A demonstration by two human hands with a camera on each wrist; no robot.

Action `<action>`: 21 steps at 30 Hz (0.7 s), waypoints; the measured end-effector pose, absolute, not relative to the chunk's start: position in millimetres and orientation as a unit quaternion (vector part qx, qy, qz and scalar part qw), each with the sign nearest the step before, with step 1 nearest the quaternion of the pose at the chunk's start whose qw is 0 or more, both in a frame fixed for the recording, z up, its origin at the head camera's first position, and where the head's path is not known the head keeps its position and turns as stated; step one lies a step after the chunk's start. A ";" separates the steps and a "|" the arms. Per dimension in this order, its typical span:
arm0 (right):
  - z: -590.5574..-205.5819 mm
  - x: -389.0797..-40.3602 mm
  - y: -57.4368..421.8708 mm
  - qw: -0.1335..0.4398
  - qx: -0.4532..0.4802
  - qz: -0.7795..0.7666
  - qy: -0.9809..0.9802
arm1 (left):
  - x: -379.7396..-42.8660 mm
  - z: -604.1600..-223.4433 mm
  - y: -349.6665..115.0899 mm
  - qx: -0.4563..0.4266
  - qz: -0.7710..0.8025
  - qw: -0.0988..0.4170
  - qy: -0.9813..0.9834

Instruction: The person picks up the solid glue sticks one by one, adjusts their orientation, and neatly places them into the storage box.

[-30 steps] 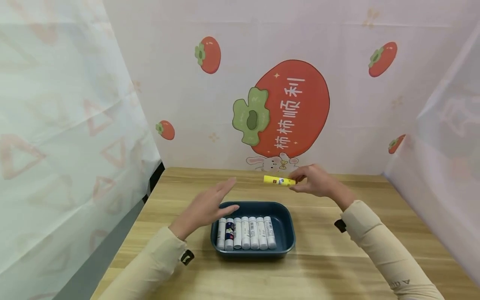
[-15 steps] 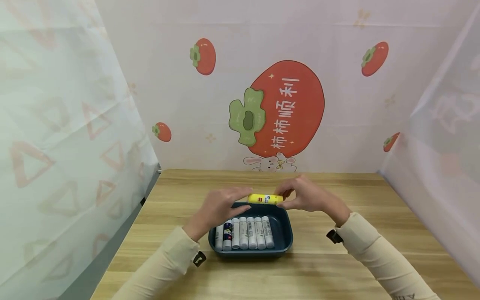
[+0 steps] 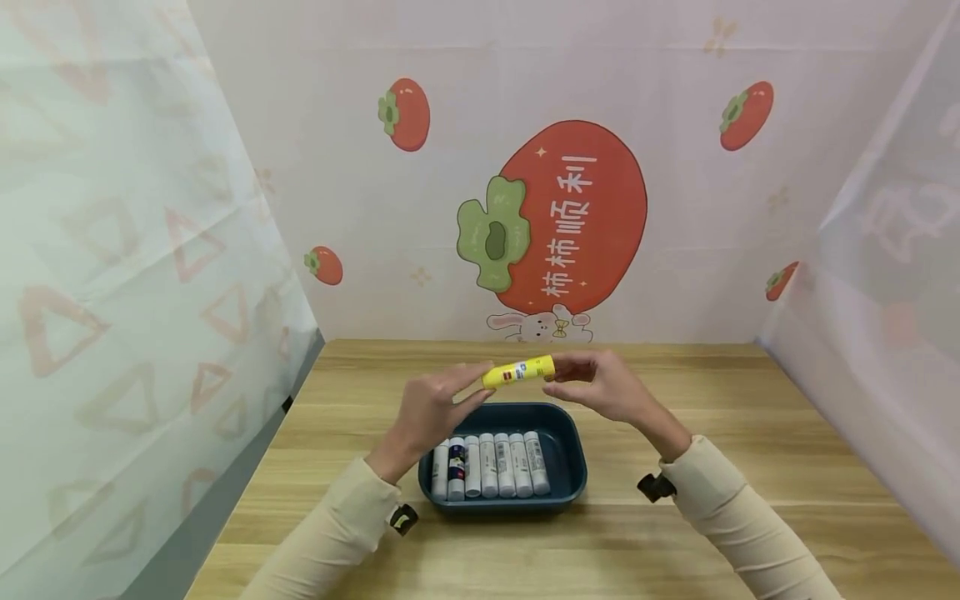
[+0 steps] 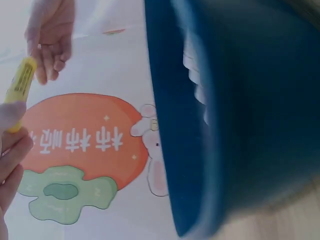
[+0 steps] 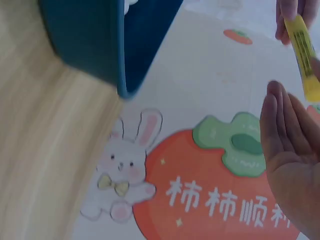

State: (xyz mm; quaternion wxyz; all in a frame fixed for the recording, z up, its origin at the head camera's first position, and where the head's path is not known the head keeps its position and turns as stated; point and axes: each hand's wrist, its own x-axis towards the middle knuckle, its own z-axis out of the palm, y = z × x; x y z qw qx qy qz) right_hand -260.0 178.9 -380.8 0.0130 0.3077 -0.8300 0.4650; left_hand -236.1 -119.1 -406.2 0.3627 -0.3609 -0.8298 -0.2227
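Observation:
A yellow glue stick point(image 3: 519, 372) is up in the air above the back of the tray, tilted with its right end higher. My left hand point(image 3: 435, 408) pinches its left end between thumb and fingers. At the other end is my right hand point(image 3: 603, 387), its thumb and fingers spread apart right beside the tip. The right wrist view has the fingers point(image 5: 282, 120) of that hand extended below the glue stick point(image 5: 303, 57). Underneath, the dark blue tray point(image 3: 567, 450) carries a row of white tubes point(image 3: 489, 467), one with a dark blue label point(image 3: 457, 462).
The tray stands on a wood-grain table point(image 3: 675, 500), with the row of tubes toward its left side. Behind the table hangs a white backdrop point(image 3: 675, 275) printed with red persimmons. Pale sheets point(image 3: 150, 275) close off both sides.
The right hand brought the yellow glue stick leftward to the left hand. The left hand has taken its left end, the stick has risen and tilted, and the right fingers have loosened.

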 end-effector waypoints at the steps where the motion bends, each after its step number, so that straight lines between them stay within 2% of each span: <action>1: -383.0 -257.8 175.6 0.017 0.293 0.489 -0.821 | -236.4 -405.0 -118.3 -0.354 -0.234 0.372 -0.825; 11: -400.4 -232.5 115.2 0.047 0.172 0.733 -0.656 | -236.3 -406.4 -94.6 -0.289 -0.313 0.438 -0.792; 21: -416.2 -232.9 85.0 0.119 0.137 0.785 -0.592 | -227.6 -423.1 -78.4 -0.266 -0.357 0.436 -0.782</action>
